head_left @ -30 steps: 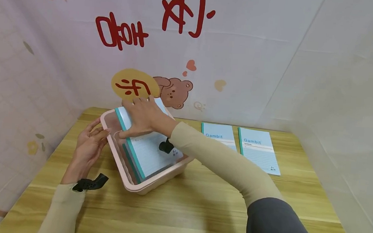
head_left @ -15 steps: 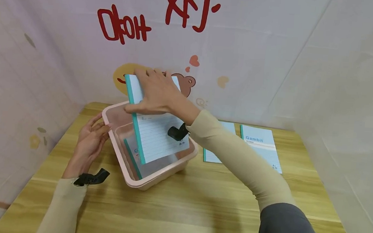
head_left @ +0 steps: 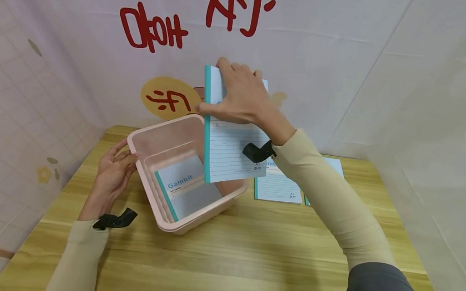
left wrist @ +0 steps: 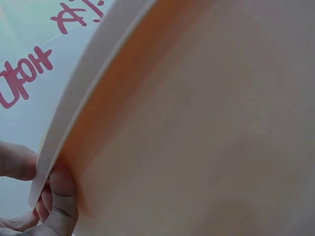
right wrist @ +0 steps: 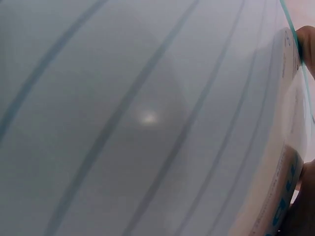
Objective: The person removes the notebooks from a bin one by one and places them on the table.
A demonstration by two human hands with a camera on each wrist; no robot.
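Note:
My right hand point(head_left: 243, 96) grips a light blue notebook point(head_left: 234, 152) with a teal spine, thumb at the spine side and fingers over the top edge. The notebook hangs tilted above the right side of a pink plastic basin point(head_left: 148, 196). Its lined cover fills most of the right wrist view. Inside the basin lies another notebook point(head_left: 188, 192) marked Gambit, partly hidden by the raised one. With my left hand point(head_left: 111, 179) I pinch the basin's left rim; the left wrist view shows thumb and fingers on both sides of the rim point(left wrist: 69, 118).
On the wooden table point(head_left: 224, 259), right of the basin, lie two more notebooks: a nearer one point(head_left: 279, 188) and one point(head_left: 334, 165) mostly hidden behind my right forearm. A printed white sheet point(head_left: 325, 70) stands behind the table.
My right hand has lifted the notebook up out of the basin and carried it to the right, uncovering the notebook inside. The left hand has stayed at the rim.

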